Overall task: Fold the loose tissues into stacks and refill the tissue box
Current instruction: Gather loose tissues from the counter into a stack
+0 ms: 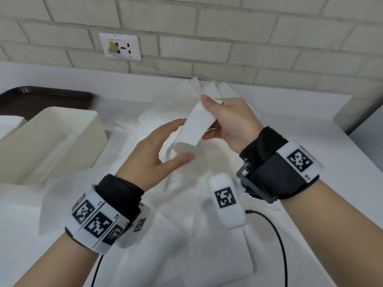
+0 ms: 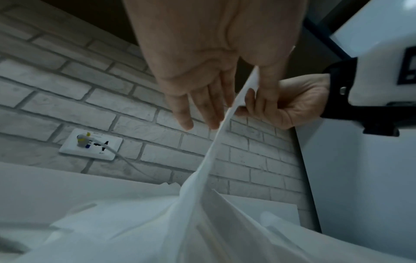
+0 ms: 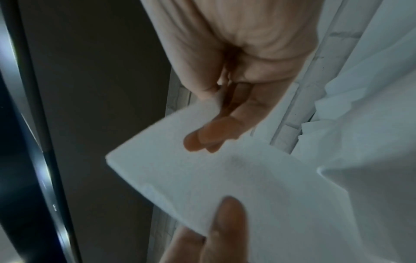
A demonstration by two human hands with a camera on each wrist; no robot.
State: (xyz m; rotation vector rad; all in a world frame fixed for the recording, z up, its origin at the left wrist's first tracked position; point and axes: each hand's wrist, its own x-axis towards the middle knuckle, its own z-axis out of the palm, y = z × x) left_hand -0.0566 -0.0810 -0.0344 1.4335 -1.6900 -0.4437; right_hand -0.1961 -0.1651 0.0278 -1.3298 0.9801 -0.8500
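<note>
Your counter [image 1: 310,183] fills the lower frame, with the wall [image 1: 248,27] across the top. Loose tissues [image 1: 186,235] lie spread on the counter, centre to bottom. Tissue box [image 1: 51,141]: on the counter, left of centre. Tray [image 1: 41,98]: behind the box, upper left. Socket plate [image 1: 120,46]: on the wall, upper left of centre. Your left hand [image 1: 157,154] and right hand [image 1: 230,123] sit mid-frame above the tissues, a folded tissue [image 1: 196,125] between them.

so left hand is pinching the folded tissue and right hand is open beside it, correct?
Swapped. The head view shows the right hand pinching the folded tissue, while the left hand is open beside it, fingers straight.
</note>
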